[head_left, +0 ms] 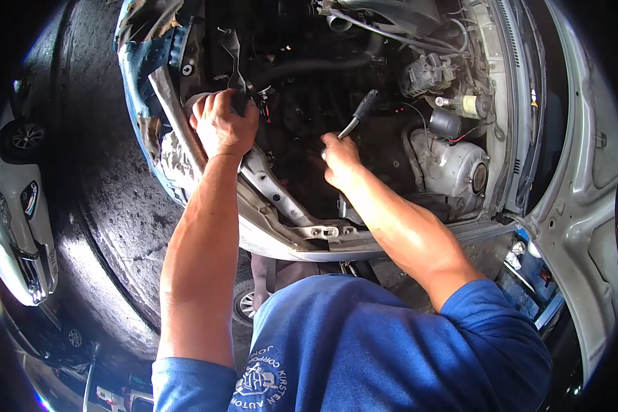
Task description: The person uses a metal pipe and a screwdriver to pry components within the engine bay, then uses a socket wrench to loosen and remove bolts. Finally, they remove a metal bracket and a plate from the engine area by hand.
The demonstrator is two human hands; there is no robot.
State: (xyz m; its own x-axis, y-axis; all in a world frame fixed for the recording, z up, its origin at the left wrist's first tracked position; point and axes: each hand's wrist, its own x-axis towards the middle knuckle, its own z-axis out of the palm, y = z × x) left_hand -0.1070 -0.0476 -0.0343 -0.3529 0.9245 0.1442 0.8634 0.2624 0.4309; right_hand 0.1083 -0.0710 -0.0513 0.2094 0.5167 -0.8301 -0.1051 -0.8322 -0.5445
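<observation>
My right hand point(342, 159) is closed around the metal end of a ratchet wrench point(365, 105) over the dark engine bay. The black grip of the tool points up and away; its head is hidden in my fingers. My left hand point(224, 125) lies with curled fingers over the front crossmember point(261, 172) of the car. A black part point(239, 103) shows beside its thumb and index finger, below a thin metal bracket point(231, 48). What lies under the left palm is hidden.
The strut tower point(460, 168) and a black cylinder point(445, 123) are at the right of the bay. A raised hood point(584, 199) stands far right. Torn blue bumper material point(141, 89) lines the left edge. A white car point(20, 226) is parked on the dark ground.
</observation>
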